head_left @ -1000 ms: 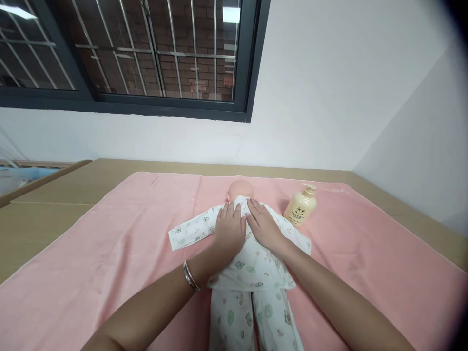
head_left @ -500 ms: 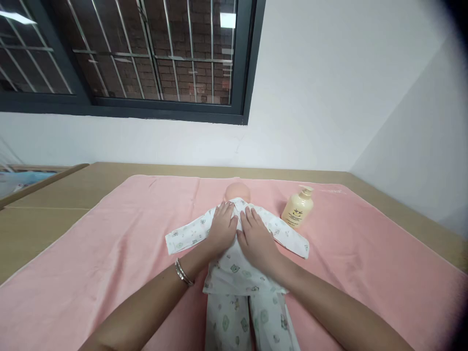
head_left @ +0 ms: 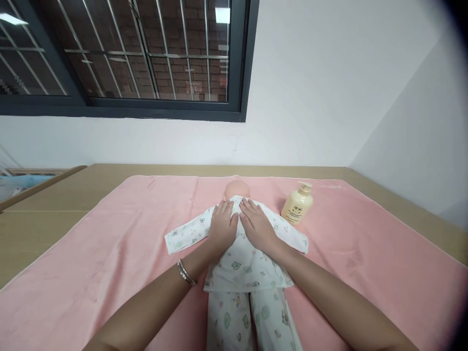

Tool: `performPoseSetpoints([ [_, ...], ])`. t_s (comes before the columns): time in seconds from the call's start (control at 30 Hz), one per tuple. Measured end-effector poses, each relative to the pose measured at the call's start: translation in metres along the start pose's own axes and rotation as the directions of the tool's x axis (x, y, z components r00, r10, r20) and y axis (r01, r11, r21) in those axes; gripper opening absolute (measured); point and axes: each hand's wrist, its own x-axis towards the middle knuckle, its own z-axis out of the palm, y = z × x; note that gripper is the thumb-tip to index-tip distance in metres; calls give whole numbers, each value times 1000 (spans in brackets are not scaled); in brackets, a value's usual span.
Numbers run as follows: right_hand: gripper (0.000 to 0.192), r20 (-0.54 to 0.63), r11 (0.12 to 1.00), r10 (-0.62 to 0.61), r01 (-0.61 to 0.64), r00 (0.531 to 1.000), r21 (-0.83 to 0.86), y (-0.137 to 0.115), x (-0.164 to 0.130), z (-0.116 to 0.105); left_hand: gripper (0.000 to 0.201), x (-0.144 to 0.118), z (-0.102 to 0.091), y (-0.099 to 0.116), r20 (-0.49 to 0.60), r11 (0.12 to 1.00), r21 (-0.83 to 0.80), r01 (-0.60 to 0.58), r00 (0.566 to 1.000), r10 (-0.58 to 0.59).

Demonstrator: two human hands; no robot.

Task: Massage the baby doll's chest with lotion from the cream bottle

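Fingers [head_left: 226, 210] of both hands lie spread flat, gripping nothing, pressing the baby doll's [head_left: 239, 243] upper back (face down on the pink towel [head_left: 109, 253]), steadying it.

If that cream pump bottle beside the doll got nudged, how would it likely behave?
The pump bottle stands upright on soft pink cloth, so it would probably tip rather than slide. Its round body might then roll. How full it is cannot be seen.
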Motion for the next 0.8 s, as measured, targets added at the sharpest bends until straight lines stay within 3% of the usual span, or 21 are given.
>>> performPoseSetpoints([
  [0.13, 53, -49, 1000, 26, -27, 998, -16, 2, -2, 5, 45, -1, 1, -2, -39, 999, -35, -10, 999, 8],
  [0.47, 54, -46, 995, 69, -72, 997, -67, -3, -11, 8, 36, -10, 8, -8, -210, 987, -160, 16, 976, -50],
  [0.8, 51, -81, 920, -7, -25, 997, -391, -26, -28, -2, 35, -11, 8, -7, -228, 980, -195, 31, 971, -76],
])
